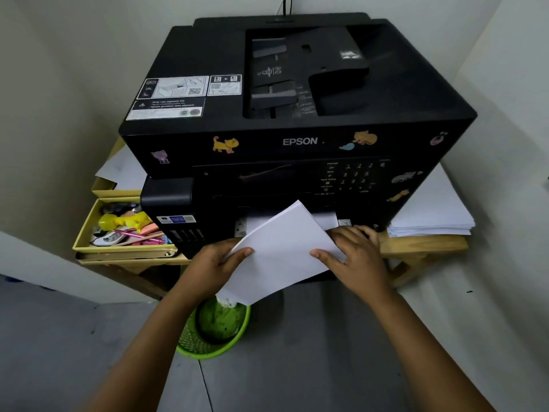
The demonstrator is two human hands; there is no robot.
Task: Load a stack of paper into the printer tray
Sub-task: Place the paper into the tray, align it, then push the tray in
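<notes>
A large black Epson printer sits on a wooden table, with animal stickers on its front. A white stack of paper is held tilted in front of the printer's lower front opening. My left hand grips the stack's left edge, thumb on top. My right hand grips its right edge, thumb on top. The pulled-out tray shows behind the stack, with white paper lying in it. The stack's far corner points up toward the control panel.
An open yellow drawer with pens and small toys stands at the left. Another pile of white sheets lies on the table at the right. A green mesh bin stands on the grey floor below the stack.
</notes>
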